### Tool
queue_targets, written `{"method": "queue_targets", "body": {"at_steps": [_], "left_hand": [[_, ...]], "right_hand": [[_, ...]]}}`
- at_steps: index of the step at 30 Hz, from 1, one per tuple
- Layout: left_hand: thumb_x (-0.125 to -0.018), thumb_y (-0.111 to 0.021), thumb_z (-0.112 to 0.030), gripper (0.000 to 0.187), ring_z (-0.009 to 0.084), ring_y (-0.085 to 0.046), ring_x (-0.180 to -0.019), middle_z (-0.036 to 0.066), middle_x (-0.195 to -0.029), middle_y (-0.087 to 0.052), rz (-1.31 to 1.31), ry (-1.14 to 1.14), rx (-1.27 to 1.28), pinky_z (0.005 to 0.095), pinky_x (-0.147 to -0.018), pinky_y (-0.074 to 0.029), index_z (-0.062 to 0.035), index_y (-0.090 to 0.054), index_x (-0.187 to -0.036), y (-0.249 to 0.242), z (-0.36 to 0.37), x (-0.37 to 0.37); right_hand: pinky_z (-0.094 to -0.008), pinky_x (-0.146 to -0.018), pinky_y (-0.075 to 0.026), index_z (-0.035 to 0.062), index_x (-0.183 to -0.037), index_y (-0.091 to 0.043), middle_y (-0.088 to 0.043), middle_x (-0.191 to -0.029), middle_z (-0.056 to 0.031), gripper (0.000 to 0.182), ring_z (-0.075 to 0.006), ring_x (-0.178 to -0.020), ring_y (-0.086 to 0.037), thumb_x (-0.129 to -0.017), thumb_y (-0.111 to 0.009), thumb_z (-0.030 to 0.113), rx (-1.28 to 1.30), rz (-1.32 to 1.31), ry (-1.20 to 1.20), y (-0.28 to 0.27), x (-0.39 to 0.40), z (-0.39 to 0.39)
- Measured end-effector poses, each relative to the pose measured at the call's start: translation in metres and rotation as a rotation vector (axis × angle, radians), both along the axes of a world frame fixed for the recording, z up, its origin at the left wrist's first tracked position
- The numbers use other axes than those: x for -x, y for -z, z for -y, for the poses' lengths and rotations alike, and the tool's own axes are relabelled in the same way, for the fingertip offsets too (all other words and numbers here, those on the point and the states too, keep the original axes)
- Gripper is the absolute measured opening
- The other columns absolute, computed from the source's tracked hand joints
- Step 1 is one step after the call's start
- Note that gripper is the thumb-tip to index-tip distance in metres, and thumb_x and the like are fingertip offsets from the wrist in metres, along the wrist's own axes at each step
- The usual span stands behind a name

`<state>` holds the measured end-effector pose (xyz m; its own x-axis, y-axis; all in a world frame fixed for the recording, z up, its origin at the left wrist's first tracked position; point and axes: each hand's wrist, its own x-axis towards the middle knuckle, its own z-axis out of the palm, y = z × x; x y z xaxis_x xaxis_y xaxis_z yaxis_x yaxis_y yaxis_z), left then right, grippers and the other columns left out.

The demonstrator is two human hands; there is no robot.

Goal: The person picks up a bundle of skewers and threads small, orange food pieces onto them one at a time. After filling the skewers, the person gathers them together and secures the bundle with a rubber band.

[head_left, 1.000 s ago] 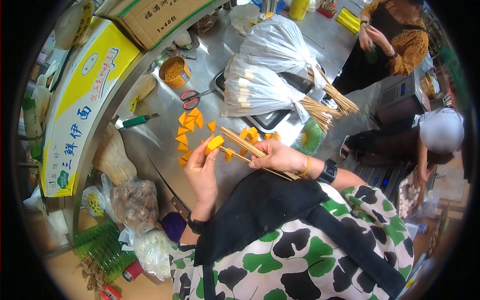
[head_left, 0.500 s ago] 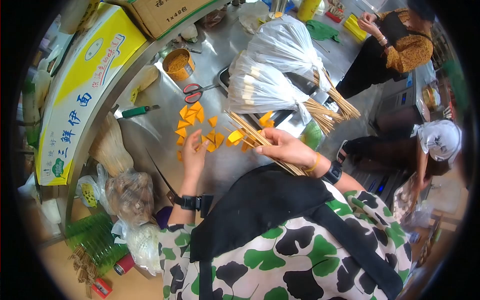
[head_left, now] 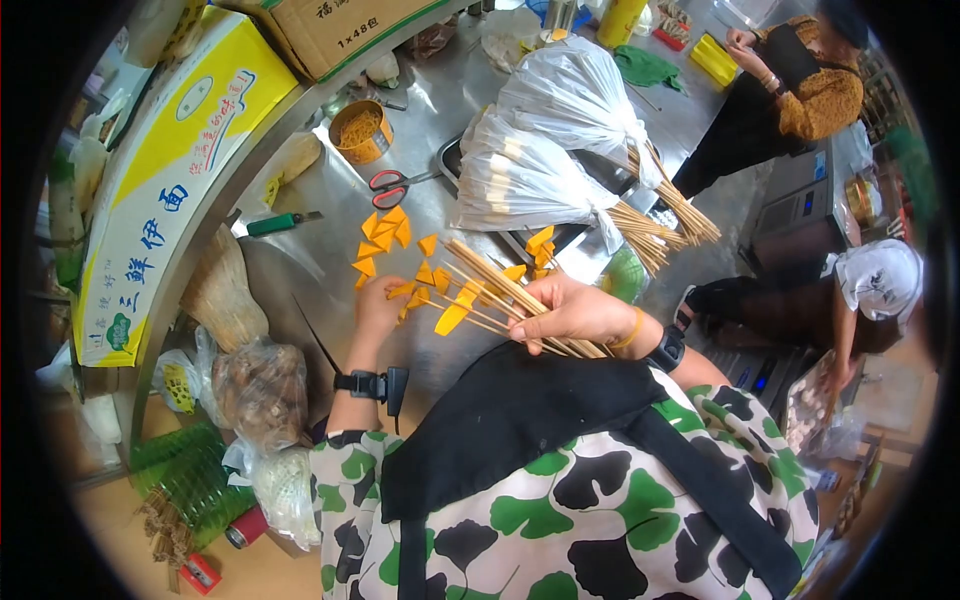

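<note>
My right hand is closed around a bundle of bamboo skewers. Some thinner skewers fan out from the bundle toward the left, and flat orange slices sit on a few of them. My left hand has its fingers curled in a pinch on an orange vegetable piece, close to the skewer tips. Its fingertips are partly hidden. Loose orange pieces lie on the metal table just beyond that hand. More skewered orange slices rest beside a dark tray.
White plastic bags of skewers lie on the dark tray. Scissors, a tin, a green-handled knife and a long dark blade are on the left. Two other people are at the right.
My left hand has gone from open fingers to a pinch at the orange pieces. The skewers in my right hand have fanned out, with orange slices showing nearer me.
</note>
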<state>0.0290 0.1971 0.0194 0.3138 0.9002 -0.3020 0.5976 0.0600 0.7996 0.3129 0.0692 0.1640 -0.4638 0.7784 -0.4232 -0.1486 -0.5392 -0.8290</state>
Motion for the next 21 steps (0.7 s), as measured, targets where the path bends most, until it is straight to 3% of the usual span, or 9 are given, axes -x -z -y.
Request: {"method": "queue_targets", "body": {"at_steps": [2,4,7,12,21], "left_hand": [[-0.078,-0.067,0.000,0.028,0.0168,-0.059,-0.095,0.010,-0.107,-0.062,0.291,-0.187,0.166,0.0267,-0.082,-0.047,0.0015,-0.061,-0.105,0.001,0.006,0.005],[-0.081,-0.065,0.000,0.030,0.0140,-0.058,-0.096,0.008,-0.107,-0.061,0.580,-0.313,0.234,0.0244,-0.083,-0.047,0.0032,-0.058,-0.110,-0.040,0.022,-0.004],[-0.082,-0.065,-0.001,0.034,0.0154,-0.058,-0.097,0.009,-0.104,-0.062,0.828,-0.291,0.280,0.0260,-0.084,-0.046,0.0036,-0.056,-0.115,-0.086,0.048,-0.018],[-0.082,-0.065,0.000,0.034,0.0139,-0.059,-0.095,0.009,-0.105,-0.063,0.829,-0.266,0.200,0.0265,-0.085,-0.047,0.0036,-0.057,-0.115,-0.103,0.063,-0.032],[-0.081,-0.064,0.006,0.031,0.0115,-0.057,-0.092,0.004,-0.099,-0.057,0.653,-0.210,-0.054,0.0228,-0.080,-0.048,0.0019,-0.060,-0.111,-0.109,0.075,-0.046]], "right_hand": [[-0.0191,-0.060,-0.046,0.0013,-0.087,-0.061,-0.063,-0.075,0.0008,0.010,-0.0043,-0.065,-0.060,-0.086,-0.064,0.010,-0.078,0.174,-0.009,0.012,0.003,-0.001],[-0.0190,-0.062,-0.046,0.0007,-0.088,-0.061,-0.063,-0.076,0.0006,0.010,-0.0044,-0.066,-0.061,-0.086,-0.064,0.010,-0.068,0.206,-0.019,0.021,0.007,-0.002],[-0.0189,-0.064,-0.046,0.0004,-0.089,-0.061,-0.063,-0.077,0.0006,0.011,-0.0045,-0.067,-0.061,-0.086,-0.064,0.010,-0.051,0.205,-0.024,0.024,0.011,-0.003],[-0.0181,-0.063,-0.046,0.0012,-0.090,-0.061,-0.062,-0.079,0.0015,0.011,-0.0044,-0.067,-0.060,-0.086,-0.064,0.011,-0.017,0.065,0.005,0.017,0.013,-0.001],[-0.0179,-0.060,-0.044,0.0016,-0.089,-0.061,-0.062,-0.074,0.0015,0.011,-0.0038,-0.064,-0.058,-0.087,-0.063,0.012,-0.061,0.075,0.026,0.020,0.011,0.002]]}}
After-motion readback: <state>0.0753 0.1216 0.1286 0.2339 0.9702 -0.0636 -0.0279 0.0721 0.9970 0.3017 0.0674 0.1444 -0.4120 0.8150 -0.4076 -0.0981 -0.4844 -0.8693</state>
